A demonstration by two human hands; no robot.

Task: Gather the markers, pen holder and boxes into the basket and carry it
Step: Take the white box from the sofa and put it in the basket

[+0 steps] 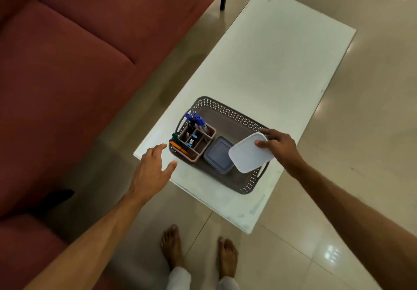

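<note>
In the head view, a white box [250, 153] is gripped at its far corner by the right hand [278, 146] and held tilted over the right end of the basket [228, 111] on the bench [282, 64]. Its long axis seems to run across the basket. A grey box [217, 154] lies flat just left of it, beside the pen holder [196, 142] with markers [195, 119]. The left hand [153, 168] is spread open, empty, near the basket's left handle.

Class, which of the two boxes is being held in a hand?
The white box, tilted in the right hand over the basket. The blue box lies flat inside it, untouched.
</note>
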